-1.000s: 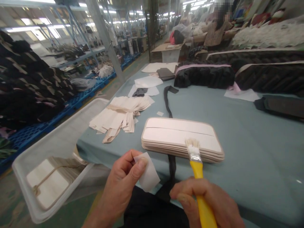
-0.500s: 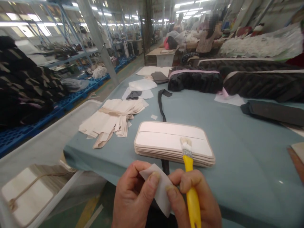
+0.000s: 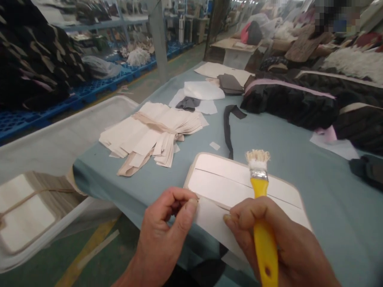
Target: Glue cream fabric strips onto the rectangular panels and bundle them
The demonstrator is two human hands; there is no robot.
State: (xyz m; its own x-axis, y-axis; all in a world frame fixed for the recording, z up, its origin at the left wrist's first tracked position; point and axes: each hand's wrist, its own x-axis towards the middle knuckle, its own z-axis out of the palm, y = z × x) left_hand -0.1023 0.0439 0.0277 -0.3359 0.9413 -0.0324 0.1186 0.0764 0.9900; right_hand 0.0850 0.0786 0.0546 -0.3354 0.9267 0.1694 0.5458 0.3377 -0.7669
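My left hand (image 3: pixel 167 227) is closed, thumb and forefinger pinching the left corner of a thin white sheet (image 3: pixel 214 219). The yellow-handled paintbrush (image 3: pixel 266 247) is held in my right hand (image 3: pixel 287 239), bristles pointing up and white stuff near their base. That hand's thumb and forefinger are also at the sheet's upper edge. Just beyond the sheet lies a stack of rounded white panels (image 3: pixel 221 175) with beige borders; a dark slit line runs along the top one. The brush and right hand cover part of the stack.
A tied bundle of cream strips (image 3: pixel 149 127) lies left on the green-covered table (image 3: pixel 284 139). A black strip (image 3: pixel 228 131) trails behind the panels. Black bundled pieces (image 3: pixel 287 99) line the back right. Left of the table, a white bin (image 3: pixel 60 135) holds tied panels (image 3: pixel 26 211).
The white sheet, curled between my fingers before, is now spread out at the near side of the stack. My hands are further apart, and the brush stands more upright. The view has turned.
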